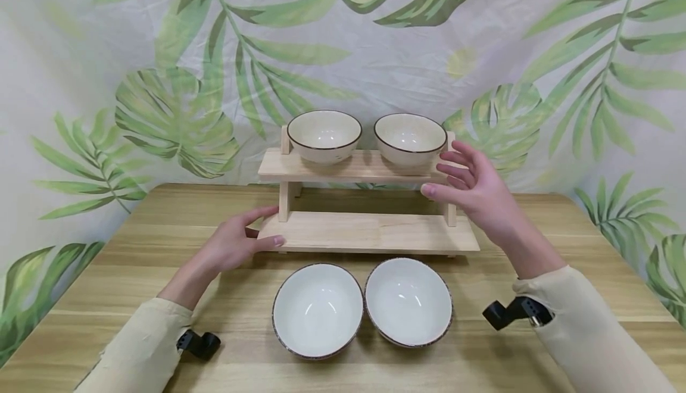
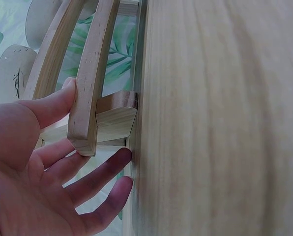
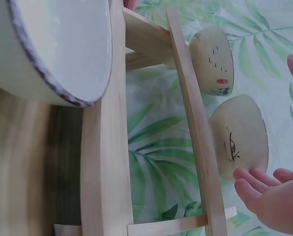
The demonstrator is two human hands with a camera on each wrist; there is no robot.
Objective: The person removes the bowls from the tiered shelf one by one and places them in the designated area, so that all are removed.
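Observation:
A two-tier wooden shelf [image 1: 370, 232] stands on the table. My left hand [image 1: 236, 239] grips the left end of its lower board, thumb at the front edge. The left wrist view shows the thumb and fingers of that hand [image 2: 43, 172] on either side of the board end [image 2: 90, 93]. On the upper tier sit two cream bowls with dark rims, a left bowl [image 1: 324, 137] and a right bowl [image 1: 409, 140]. Beside the right bowl is my right hand [image 1: 477, 184], fingers spread and loosely bent, fingertips close to the bowl's side [image 3: 240, 137].
Two larger white bowls with speckled rims, a left one [image 1: 318, 311] and a right one [image 1: 409, 302], stand side by side in front of the shelf on the wooden table [image 1: 241, 333]. A leaf-print cloth [image 1: 396, 71] hangs behind the shelf.

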